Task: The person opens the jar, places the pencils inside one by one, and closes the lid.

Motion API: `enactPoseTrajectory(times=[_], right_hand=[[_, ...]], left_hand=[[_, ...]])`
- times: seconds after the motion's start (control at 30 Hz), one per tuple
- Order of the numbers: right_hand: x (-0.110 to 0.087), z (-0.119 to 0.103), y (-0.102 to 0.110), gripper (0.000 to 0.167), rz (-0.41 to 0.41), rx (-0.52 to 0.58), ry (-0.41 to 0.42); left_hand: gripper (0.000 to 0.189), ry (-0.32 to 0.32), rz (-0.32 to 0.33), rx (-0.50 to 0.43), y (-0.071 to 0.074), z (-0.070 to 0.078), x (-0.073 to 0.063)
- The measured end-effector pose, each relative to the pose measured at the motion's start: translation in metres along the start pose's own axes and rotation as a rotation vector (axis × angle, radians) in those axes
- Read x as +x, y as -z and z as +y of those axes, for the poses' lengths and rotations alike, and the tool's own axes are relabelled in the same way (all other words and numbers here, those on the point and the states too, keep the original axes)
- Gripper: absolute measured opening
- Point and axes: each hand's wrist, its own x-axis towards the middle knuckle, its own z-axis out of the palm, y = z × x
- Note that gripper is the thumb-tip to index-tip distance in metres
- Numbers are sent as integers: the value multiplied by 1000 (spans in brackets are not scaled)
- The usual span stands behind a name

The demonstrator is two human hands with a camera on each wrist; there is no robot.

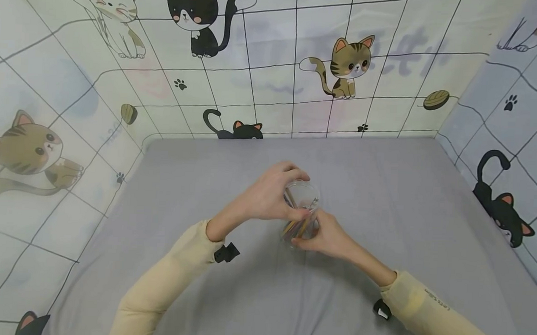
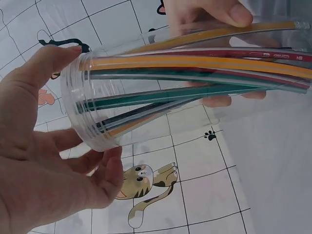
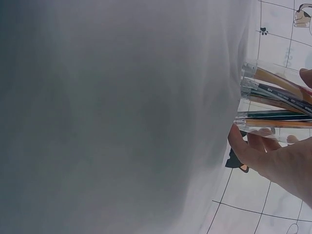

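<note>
A clear plastic jar [image 2: 195, 113] stands between my hands, with several pencils [image 2: 170, 62] leaning inside it. Yellow, red, green and dark pencil barrels show through its wall. My left hand [image 1: 269, 193] grips the jar's ridged clear lid [image 2: 80, 105] from the left, thumb on one side and fingers curled round the other. Lower on the jar, my right hand [image 1: 331, 236] holds the body from the right, its thumb and fingers on opposite sides. In the right wrist view, the right hand's fingers [image 3: 248, 151] reach round the bottom end of the jar.
Grey cloth [image 1: 375, 202] covers the table. Behind and at both sides hang white sheets [image 1: 272, 77] printed with cats and grid lines. Black straps with small mounts, one [image 1: 226, 253] at the left cuff and one [image 1: 382, 309] at the right, sit under the cream sleeves.
</note>
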Motion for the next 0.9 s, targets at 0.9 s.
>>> enactPoseTrajectory(times=[0.9], right_hand=[[1,0,2,63,-18,10,16]], left_hand=[[51,-23,-61,-45,3,6,-3]])
